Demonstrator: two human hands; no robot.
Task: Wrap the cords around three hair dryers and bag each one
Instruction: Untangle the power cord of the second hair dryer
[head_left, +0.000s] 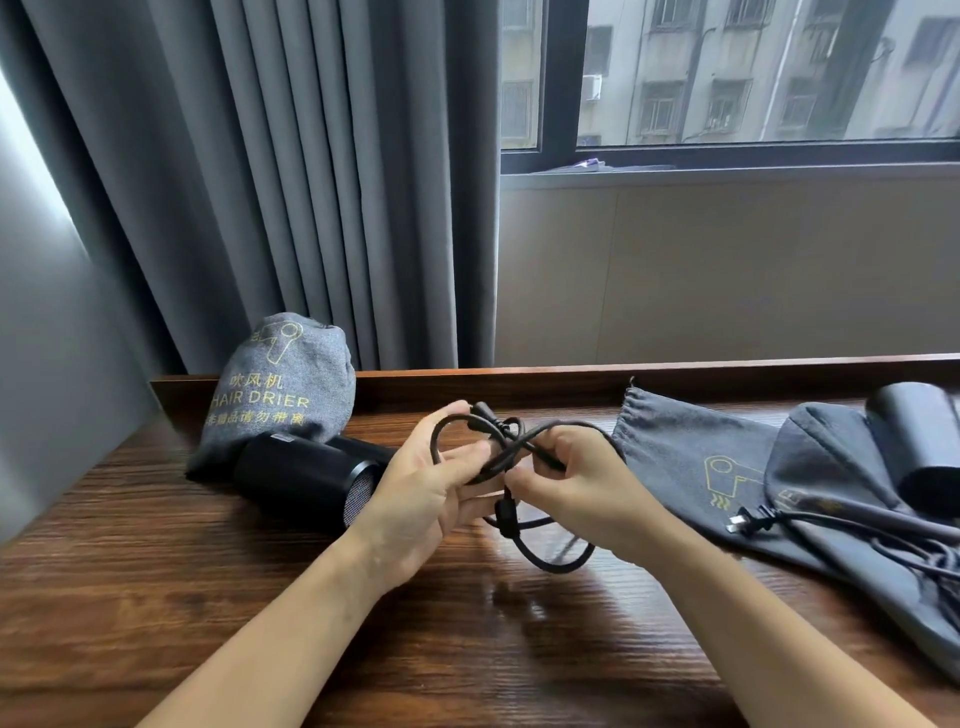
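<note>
A black hair dryer lies on its side on the wooden desk, left of centre. Its black cord runs up into both my hands. My left hand holds loops of the cord between thumb and fingers. My right hand pinches the cord just to the right, and a loop hangs below onto the desk. A filled grey bag printed "HAIR DRIER" stands behind the dryer. Two flat grey bags lie at the right. A second black dryer rests on them, its plug loose.
Grey curtains hang behind the desk's left half. A window and a beige wall panel sit behind the right half. The desk has a raised back lip.
</note>
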